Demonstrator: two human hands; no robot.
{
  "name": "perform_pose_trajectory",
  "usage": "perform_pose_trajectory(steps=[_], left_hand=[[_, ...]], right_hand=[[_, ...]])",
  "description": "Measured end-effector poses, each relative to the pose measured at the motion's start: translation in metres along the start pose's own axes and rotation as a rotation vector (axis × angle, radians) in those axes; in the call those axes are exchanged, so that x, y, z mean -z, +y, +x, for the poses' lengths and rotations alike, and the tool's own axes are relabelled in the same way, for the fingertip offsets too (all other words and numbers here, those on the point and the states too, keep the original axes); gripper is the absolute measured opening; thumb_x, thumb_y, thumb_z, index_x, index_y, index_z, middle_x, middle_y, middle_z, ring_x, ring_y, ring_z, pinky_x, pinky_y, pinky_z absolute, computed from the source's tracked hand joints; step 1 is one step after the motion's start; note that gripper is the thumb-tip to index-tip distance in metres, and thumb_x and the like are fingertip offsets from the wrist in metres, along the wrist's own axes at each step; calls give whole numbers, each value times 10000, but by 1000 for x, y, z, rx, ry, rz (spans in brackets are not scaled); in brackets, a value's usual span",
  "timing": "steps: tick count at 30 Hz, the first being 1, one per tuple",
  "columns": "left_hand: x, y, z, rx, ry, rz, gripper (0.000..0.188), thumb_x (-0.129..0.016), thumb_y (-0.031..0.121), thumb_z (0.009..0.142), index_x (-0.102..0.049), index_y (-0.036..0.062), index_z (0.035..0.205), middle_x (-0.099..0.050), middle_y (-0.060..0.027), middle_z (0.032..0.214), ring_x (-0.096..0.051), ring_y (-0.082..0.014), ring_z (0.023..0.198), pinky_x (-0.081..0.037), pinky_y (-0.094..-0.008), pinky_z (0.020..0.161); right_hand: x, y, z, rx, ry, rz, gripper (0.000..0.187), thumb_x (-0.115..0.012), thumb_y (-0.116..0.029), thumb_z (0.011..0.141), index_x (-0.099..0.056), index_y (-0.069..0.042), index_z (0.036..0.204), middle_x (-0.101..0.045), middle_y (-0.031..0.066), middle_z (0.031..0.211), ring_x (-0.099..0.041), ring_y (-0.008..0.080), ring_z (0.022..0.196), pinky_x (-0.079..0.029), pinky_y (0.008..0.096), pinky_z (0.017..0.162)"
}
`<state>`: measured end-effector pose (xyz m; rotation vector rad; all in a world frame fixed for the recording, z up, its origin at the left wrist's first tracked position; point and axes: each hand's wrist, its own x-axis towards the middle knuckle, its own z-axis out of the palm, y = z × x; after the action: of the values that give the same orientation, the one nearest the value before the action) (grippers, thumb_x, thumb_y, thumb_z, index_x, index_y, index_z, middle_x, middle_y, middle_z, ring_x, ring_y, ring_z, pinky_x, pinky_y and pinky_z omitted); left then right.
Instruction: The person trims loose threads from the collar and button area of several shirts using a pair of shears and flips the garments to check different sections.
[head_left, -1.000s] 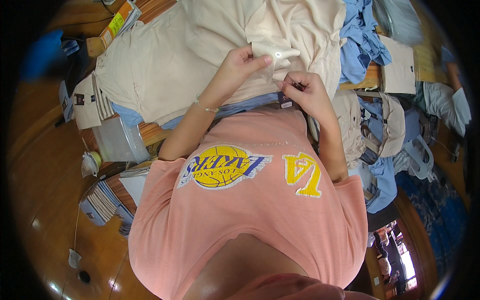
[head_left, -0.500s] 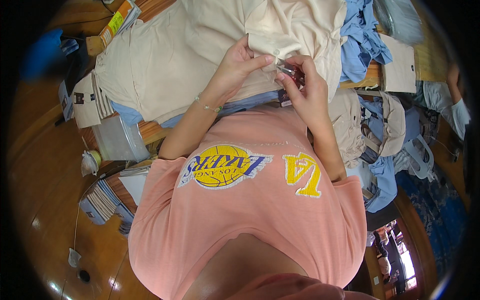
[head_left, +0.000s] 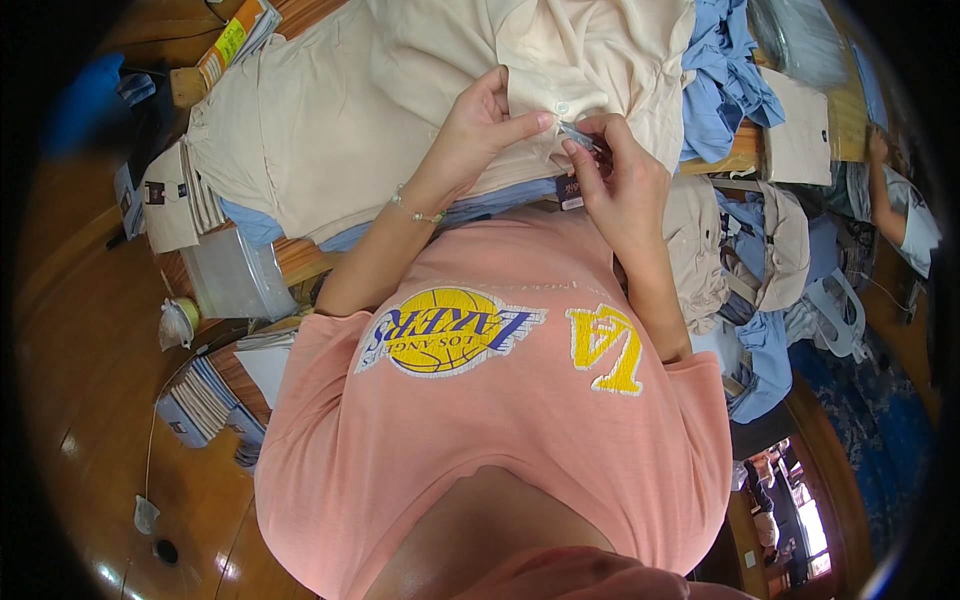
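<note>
Head view. The cream, button-front cloth garment [head_left: 330,140] lies spread over the wooden surface [head_left: 303,264], its near edge drawn up before me. My left hand [head_left: 487,122] pinches the placket between thumb and fingers, beside a small round pale button [head_left: 562,108]. My right hand [head_left: 624,178] is curled nearly closed around a small pointed metal tool [head_left: 576,133], probably thread snips, its tip at the cloth just below the button. The step appears to be close work at this button; the next move calls for taut cloth and a carefully guided tip.
</note>
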<state>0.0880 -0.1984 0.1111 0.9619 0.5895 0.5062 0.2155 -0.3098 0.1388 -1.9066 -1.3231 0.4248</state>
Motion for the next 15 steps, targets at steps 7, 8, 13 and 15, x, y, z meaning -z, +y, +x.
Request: perform_pose_trajectory(steps=[7,8,13,15], left_hand=[[-1,2,-3,20,7,18,442,-647,9,792,-447,-33,1183,-603,-92,1062,-575,-125,965,-451,-254,868],[0,2,-2,23,6,17,443,-648,9,791,-447,-31,1184,-603,-92,1060,-576,-125,961,-453,-252,863],[-1,3,-3,48,122,180,407,-633,49,811,-457,-27,1170,-608,-88,1029,-585,-124,912,-466,-235,816],[13,13,-4,66,180,176,392,-624,54,813,-461,-25,1160,-606,-79,1001,-587,-129,881,-470,-239,807]], right_hand=[[-1,0,-2,47,25,-84,128,-665,-147,762,-567,-108,835,-600,65,643,-602,231,553,-434,317,491],[-1,0,-2,33,25,-68,137,-665,-147,764,-569,-105,851,-597,69,646,-598,230,551,-434,316,491],[10,24,1,-77,122,153,224,-656,-126,778,-558,-62,968,-610,90,748,-598,180,642,-450,288,556],[29,68,7,-139,299,133,271,-646,-109,782,-538,-34,1018,-609,96,835,-586,159,735,-459,282,630]])
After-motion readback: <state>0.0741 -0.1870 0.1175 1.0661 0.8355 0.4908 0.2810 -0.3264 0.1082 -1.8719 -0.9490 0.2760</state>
